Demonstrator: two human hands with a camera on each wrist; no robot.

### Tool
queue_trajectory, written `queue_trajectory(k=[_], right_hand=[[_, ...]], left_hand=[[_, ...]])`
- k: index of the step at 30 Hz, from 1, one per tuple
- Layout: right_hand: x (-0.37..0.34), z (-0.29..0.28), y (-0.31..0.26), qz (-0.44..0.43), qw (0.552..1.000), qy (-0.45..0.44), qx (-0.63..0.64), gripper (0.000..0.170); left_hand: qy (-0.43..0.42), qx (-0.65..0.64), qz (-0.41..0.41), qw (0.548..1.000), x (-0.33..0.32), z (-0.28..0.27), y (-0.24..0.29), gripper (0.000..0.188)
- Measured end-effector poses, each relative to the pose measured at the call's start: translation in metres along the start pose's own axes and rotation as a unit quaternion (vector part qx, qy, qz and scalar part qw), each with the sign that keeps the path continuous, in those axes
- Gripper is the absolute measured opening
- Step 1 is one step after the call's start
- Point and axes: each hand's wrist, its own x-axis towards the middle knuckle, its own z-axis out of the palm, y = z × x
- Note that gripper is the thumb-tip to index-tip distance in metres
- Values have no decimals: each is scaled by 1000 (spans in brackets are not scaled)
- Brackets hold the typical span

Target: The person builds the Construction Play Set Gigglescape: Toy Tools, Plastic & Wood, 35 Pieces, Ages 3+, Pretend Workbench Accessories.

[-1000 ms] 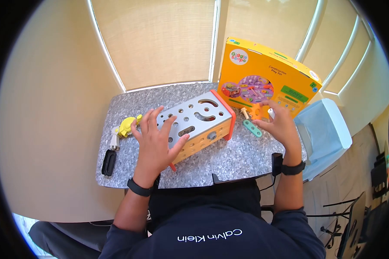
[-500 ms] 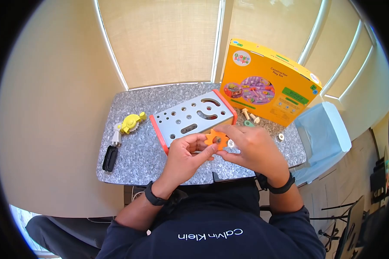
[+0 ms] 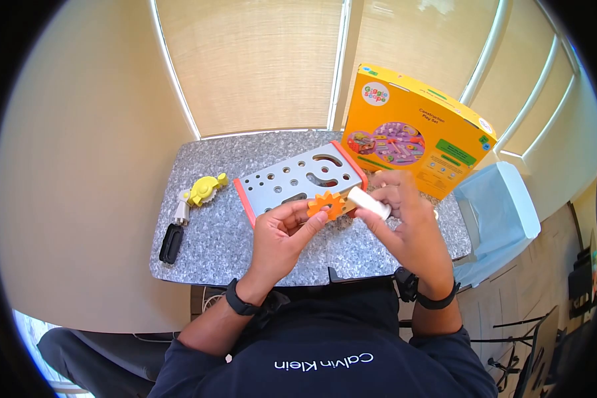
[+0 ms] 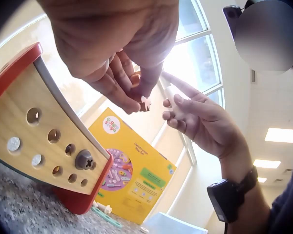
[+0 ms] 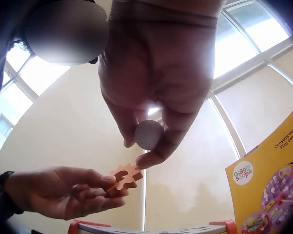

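Note:
My left hand (image 3: 277, 242) pinches an orange toy gear (image 3: 319, 200) between thumb and fingers, in front of the toy workbench. Just to its right, my right hand (image 3: 414, 229) holds a smooth white cylinder (image 3: 369, 203), which points toward the gear. The right wrist view shows the cylinder's round end (image 5: 149, 135) between thumb and fingers, above the gear (image 5: 126, 177). Behind both hands stands the workbench (image 3: 278, 186), with a grey perforated top and red ends. A grey screw head (image 4: 84, 160) sits in its wooden side.
A yellow play-set box (image 3: 431, 126) stands behind the workbench. At its foot lie a wooden bolt (image 4: 102, 207) and a green strip (image 4: 110, 218). To the left are a yellow toothed toy piece (image 3: 207, 190) and a black handle (image 3: 171, 243). A blue-lined bin (image 3: 504, 205) stands right of the table.
The left hand came from over the workbench to the gear, which is now off the table. Both hands met at the gear; now the right hand, with the white cylinder, is slightly apart.

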Motion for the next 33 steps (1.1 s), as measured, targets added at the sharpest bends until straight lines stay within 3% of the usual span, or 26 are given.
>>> queue_trajectory(k=[4,7,10,11,15,18,20,23,26,30,32,33], right_hand=[[0,5,12,-45,997,54,-18,27],[3,9,3,-134,986,89,-45,26],[-1,14,1,-143,987,43,-58,32],[-1,19,-3,-106,993,38,-37,31],[-4,34,12,-143,984,70,-79,29],[-2,41,20,-165,977,80,-106,28],[0,45,27,-199,972,67,-103,28],[6,50,26,-220,972,50,-66,24],[5,50,26,-224,969,59,-88,25],[8,50,23,-208,971,105,-43,31],[6,50,25,-46,995,-39,74,36],[6,50,26,-38,995,-47,75,31]], left_hand=[[-4,8,-15,1000,1,0,5,30],[-6,-11,-6,1000,1,2,4,32],[-17,-27,16,999,-2,0,1,33],[-27,-23,32,999,-2,0,0,33],[-30,-27,45,998,-6,5,0,33],[-22,-52,27,998,-5,5,2,32],[-16,-102,-53,993,-5,4,5,31],[11,-118,-92,989,-4,0,-2,32],[19,-150,-82,985,-1,-2,1,32],[-2,-127,-109,986,-4,-5,8,33],[-33,-84,-78,993,-3,-6,7,34],[-33,-84,-78,993,-3,-8,6,34]])
